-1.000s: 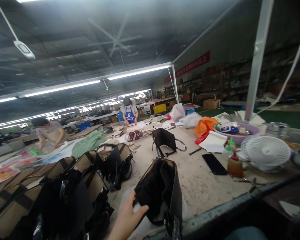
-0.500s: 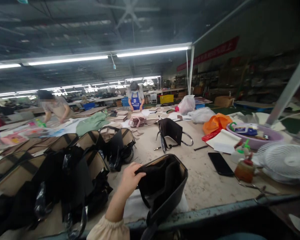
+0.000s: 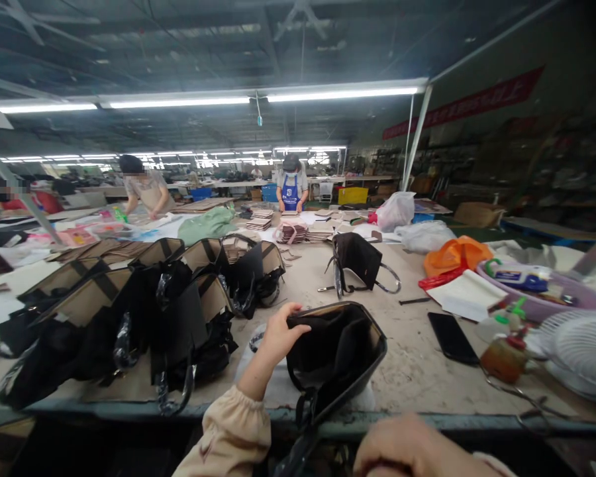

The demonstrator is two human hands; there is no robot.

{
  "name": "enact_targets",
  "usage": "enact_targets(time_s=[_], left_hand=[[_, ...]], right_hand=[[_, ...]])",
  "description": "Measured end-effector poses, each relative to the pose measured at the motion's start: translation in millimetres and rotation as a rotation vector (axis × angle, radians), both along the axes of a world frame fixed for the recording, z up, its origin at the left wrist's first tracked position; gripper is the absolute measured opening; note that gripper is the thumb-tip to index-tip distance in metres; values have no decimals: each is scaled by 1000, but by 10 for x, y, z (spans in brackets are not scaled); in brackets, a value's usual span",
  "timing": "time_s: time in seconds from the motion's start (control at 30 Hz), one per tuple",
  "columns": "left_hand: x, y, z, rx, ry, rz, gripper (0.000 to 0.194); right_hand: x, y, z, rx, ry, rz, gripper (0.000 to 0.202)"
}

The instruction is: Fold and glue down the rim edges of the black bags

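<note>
My left hand [image 3: 282, 336] pinches the left rim of a black handbag [image 3: 350, 361], thumb inside the mouth and fingers outside. The bag lies tilted at the table's front edge, its open mouth toward me, showing a dark lining. A strap wrapped in clear film hangs below it over the edge. At the bottom of the view is my right hand [image 3: 412, 447], below the bag and apart from it, blurred and partly cut off. Its fingers are bent, but their tips do not show. Farther back, another black bag [image 3: 360, 262] stands on the table with its handle out.
Several black bags [image 3: 179, 331] crowd the left side. To the right lie a phone [image 3: 451, 338], a bottle of amber liquid [image 3: 504, 358], a white fan [image 3: 583, 351] and a purple basin [image 3: 576, 301]. Two people work across the table near stacked pieces [image 3: 293, 232].
My right hand has come into view at the bottom. The view has swung left, so things appear farther right. My left hand keeps its hold on the bag's rim.
</note>
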State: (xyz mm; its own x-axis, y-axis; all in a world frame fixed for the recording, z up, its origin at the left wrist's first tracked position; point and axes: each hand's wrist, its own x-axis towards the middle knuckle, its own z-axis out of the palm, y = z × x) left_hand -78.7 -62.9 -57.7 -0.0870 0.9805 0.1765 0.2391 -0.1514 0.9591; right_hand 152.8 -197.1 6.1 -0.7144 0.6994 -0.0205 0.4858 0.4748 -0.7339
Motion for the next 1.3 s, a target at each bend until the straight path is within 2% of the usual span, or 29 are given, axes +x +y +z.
enact_targets(time_s=[0.1, 0.13, 0.23, 0.37, 0.53, 0.7, 0.77, 0.87, 0.93, 1.17, 1.3], left_hand=[[-24, 3, -20, -3, -54, -36, 41], [-40, 1, -31, 2, -76, -59, 41], [-105, -5, -71, 16, -126, -138, 41], [-194, -26, -128, 28, -39, -196, 33], [-261, -63, -219, 89, 132, -112, 31], [-263, -58, -284, 176, 233, -79, 30], [-259, -55, -285, 191, 254, -64, 29], [-257, -55, -282, 190, 291, -45, 22], [-255, -53, -294, 186, 304, -36, 20], [-225, -62, -314, 234, 266, 1, 23], [-206, -62, -260, 284, 176, -15, 25]], right_hand=[[135, 370, 139, 199, 13, -255, 16], [130, 520, 170, 283, 5, -297, 17], [-18, 960, 191, 495, -85, -266, 23], [-351, 1315, 100, 534, -321, -191, 23], [-616, 1381, 26, 594, -425, -159, 15], [-724, 1439, 2, 741, -394, 28, 29], [-755, 1488, -30, 826, -417, 63, 30], [-780, 1541, -82, 955, -424, 66, 21], [-777, 1550, -104, 985, -406, 37, 18], [-733, 1506, -139, 882, -470, -44, 24], [-727, 1478, -138, 708, -510, -81, 27]])
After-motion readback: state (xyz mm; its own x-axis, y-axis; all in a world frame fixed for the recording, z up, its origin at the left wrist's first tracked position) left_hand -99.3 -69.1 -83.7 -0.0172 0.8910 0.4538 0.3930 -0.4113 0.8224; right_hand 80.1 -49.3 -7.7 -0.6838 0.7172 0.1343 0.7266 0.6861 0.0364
